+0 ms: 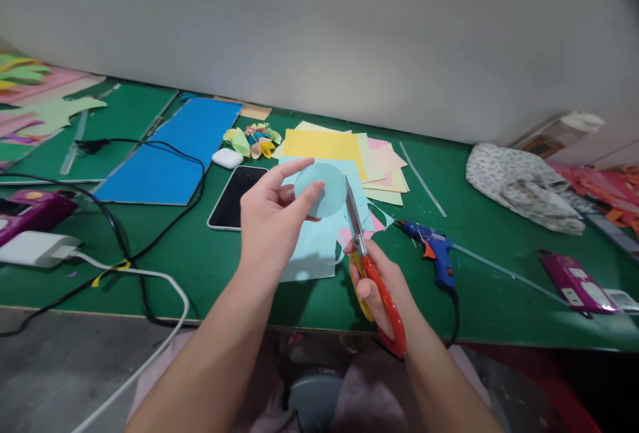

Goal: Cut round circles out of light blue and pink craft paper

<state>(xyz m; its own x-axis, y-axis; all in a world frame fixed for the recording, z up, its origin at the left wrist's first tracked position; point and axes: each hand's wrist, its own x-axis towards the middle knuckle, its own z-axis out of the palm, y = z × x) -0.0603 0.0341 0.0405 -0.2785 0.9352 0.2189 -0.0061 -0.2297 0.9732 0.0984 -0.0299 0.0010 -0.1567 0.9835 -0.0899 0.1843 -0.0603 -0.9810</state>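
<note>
Nearest the counter [224, 273] edge, right of the phone [234, 197] and closer in, the scissors [355, 220] are gripped by the right hand [379, 280], its fingers closed through the orange and yellow handles. The blades are pointed up at the rim of a pale blue paper disc [327, 187]. The disc is held above the counter just right of the phone, pinched between the thumb and fingers of the left hand [269, 220]. A pale blue sheet [312, 247] is spread beneath it. Well right of the phone a blue glue gun [436, 257] is laid. Just behind the phone a white case [227, 157] is seen, and behind and right of it coloured sheets [324, 144] are stacked.
</note>
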